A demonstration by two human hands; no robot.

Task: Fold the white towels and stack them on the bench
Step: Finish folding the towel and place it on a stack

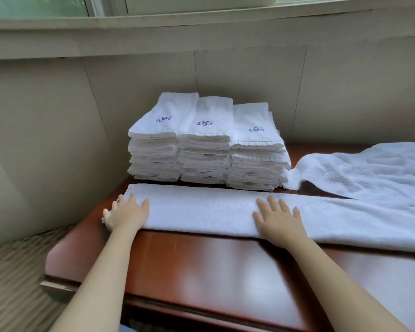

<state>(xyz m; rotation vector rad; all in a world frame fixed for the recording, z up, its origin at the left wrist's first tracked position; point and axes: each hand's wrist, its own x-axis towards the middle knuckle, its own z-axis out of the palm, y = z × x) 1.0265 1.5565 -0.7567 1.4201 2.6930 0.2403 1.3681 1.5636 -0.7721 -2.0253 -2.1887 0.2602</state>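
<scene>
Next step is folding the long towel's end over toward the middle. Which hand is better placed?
Probably the left hand: it rests flat at the long towel's left end, at the corner. The right hand lies mid-strip, better suited to pinning the fold line.

bare forearms, no sleeves; hands [127,213] ungloved.

A single head-worn wide-angle camera looks forward and down, close over the counter [201,264]. Both forearms enter from the bottom edge; the wall and window sill fill the top.
</scene>
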